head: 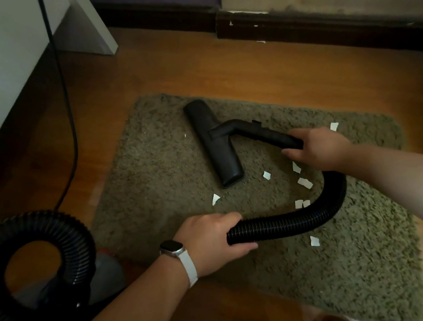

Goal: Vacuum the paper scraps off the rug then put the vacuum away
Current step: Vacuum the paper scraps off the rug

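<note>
Looking down on vacuuming under way on a shaggy olive rug (154, 180). Gripping the near end of the rigid black wand (268, 133) with the right hand (318, 147), fingers wrapped round it, just right of the floor head (213, 141). Clasping the ribbed hose (292, 219) with the left hand (212, 240), fingers curled round it, white-strapped watch (171, 246) on the wrist, nearer the viewer than the floor head.

Lying flat on the pile, long axis from far-left to near-right, with the wand leaving its middle toward the right: the floor head. Scattered and not yet collected: roughly 8 white paper scraps (304, 183), mostly off the floor head's near end and to its right, inside the hose's loop; 1 farther right, just beyond the right hand; 1 speck just left of the floor head.

Closer of the 2 hands to that cluster: the right. Probably best cleared by drawing the wand rightward, dragging the floor head broadside across the scraps.

Sitting well left of the floor head and nearer, off the rug: a dim grey vacuum body (107, 272) under coiled hose, with a power cord (64, 98) trailing away far-left.
</note>
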Tool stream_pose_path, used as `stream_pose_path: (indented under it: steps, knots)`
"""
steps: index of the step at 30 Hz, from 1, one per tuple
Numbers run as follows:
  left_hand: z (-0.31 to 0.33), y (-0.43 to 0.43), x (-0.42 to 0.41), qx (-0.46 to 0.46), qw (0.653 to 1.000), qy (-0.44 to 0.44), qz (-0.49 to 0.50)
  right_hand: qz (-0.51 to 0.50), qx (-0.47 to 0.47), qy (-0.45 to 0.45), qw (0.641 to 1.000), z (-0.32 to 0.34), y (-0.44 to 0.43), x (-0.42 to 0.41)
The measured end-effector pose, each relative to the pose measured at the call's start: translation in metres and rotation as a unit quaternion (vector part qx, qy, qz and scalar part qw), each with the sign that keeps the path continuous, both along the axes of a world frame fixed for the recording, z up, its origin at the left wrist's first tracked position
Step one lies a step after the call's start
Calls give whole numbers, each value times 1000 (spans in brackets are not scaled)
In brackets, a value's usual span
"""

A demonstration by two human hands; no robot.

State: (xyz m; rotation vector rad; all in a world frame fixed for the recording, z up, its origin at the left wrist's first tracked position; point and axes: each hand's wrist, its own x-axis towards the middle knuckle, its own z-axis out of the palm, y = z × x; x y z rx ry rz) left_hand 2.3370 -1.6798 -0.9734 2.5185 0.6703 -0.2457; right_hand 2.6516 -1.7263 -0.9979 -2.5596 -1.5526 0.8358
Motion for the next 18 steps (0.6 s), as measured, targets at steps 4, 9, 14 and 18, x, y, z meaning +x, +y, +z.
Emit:
stream_pose_path:
  steps: [4,9,14,18]
  knots:
    - [-2,0,1,-12,1000,4,-1,-20,14,29,999,1,-7,4]
    - [-2,-1,6,-6,1000,9,-5,-83,33,25,996,1,-27,16]
    - [0,-1,13,-11,1000,2,-7,-117,14,4,993,1,-33,25]
    - [-1,-1,10,-12,1000,8,-11,-83,8,-2,997,3,-25,16]
